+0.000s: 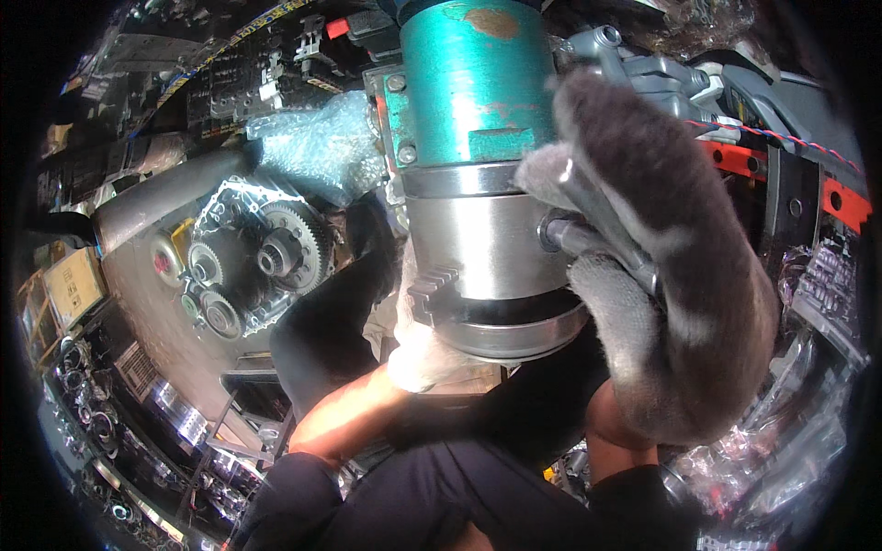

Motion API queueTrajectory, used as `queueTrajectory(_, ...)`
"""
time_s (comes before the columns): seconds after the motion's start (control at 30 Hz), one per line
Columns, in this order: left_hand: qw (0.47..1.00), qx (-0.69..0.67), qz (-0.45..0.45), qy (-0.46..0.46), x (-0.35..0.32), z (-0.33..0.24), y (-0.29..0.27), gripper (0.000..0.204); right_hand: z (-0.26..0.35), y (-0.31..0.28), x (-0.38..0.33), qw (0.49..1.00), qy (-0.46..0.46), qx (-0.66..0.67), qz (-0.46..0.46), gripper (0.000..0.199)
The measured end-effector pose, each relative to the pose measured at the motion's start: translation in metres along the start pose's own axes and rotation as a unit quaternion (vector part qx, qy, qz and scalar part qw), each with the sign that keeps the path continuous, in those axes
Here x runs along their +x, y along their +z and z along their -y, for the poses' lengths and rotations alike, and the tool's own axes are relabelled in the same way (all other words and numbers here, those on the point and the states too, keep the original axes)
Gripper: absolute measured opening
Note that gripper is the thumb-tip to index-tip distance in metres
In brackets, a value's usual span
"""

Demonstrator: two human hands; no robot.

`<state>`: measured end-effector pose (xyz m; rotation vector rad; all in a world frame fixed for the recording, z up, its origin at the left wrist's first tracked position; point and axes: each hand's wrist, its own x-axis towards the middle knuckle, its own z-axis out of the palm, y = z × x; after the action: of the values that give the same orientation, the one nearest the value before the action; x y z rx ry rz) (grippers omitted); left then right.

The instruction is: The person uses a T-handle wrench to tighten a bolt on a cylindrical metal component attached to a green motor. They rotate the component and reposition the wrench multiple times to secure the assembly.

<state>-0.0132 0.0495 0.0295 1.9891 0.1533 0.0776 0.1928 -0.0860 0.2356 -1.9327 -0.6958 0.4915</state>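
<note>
A steel lathe chuck [487, 243] is mounted on a green cylindrical housing [473, 83] in the middle of the view. One stepped jaw [434, 292] juts from its left side. At the near end of the chuck sits a round metal disc [514, 335]. My right hand [675, 266], in a grey glove, is closed round the handle of a chuck key [579, 239], whose tip meets the socket on the chuck's right side. My left hand [427, 354], in a pale glove, is against the lower left of the disc; the chuck and disc hide most of its fingers.
An opened gearbox housing with several gears [294, 248] lies on the floor at left. Bubble wrap [322, 147] is piled behind it. Orange-red rails [735, 161] and grey metal parts [657, 73] stand at right. Plastic-wrapped items [781, 459] lie at lower right.
</note>
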Motion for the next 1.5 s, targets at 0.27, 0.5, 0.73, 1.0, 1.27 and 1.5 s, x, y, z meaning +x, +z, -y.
queueTrajectory(0.27, 0.999, -0.052, -0.016, -0.005, 0.029, -0.019, -0.004, 0.095, 0.015, -0.036, -0.007, 0.922, -0.131, -0.312, 0.191, 0.021)
queueTrajectory(0.5, 0.990, -0.097, 0.030, -0.103, 0.041, -0.030, -0.011, 0.105, 0.030, -0.049, -0.028, 0.924, -0.004, -0.336, 0.183, 0.032)
queueTrajectory(0.73, 0.862, -0.350, 0.007, -0.366, 0.034, -0.028, -0.004, 0.104, 0.004, -0.045, -0.043, 0.957, 0.023, -0.278, 0.085, 0.019)
queueTrajectory(1.0, 0.966, -0.183, 0.040, -0.180, 0.041, -0.032, -0.011, 0.112, 0.005, -0.042, -0.048, 0.970, 0.035, -0.237, 0.039, 0.022)
queueTrajectory(1.27, 0.949, -0.216, 0.042, -0.225, 0.039, -0.030, -0.005, 0.119, -0.019, -0.054, -0.031, 0.972, -0.028, -0.232, 0.027, 0.006)
queueTrajectory(1.5, 0.915, -0.340, 0.031, -0.217, 0.029, -0.012, 0.003, 0.125, -0.051, -0.047, -0.024, 0.982, -0.126, -0.125, -0.066, 0.023)
